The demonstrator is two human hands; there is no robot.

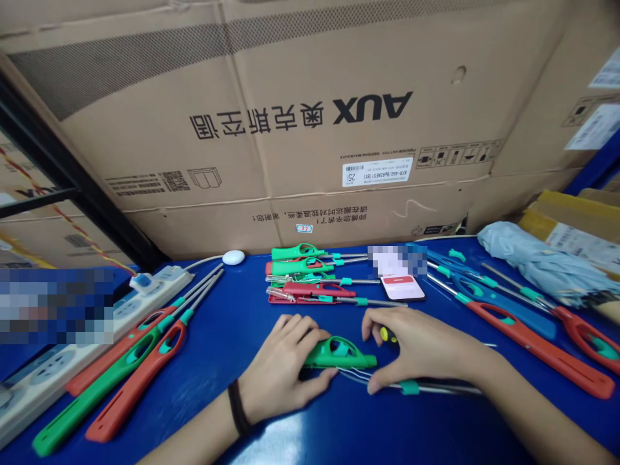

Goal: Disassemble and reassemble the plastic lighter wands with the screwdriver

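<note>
My left hand is closed over the handle of a green long-necked lighter casing, pressing it near the table's front. Thin wires run from the casing toward a loose metal tube with a teal collar. My right hand curls around a screwdriver, whose yellow-and-black end shows between the fingers. Its thumb touches or nearly touches the wires beside the tube. The palm hides most of the screwdriver.
Opened green and red lighters lie in a row behind my hands, beside a phone. Whole lighters rest at left by a power strip, others at right near a folded umbrella. A cardboard box backs the table.
</note>
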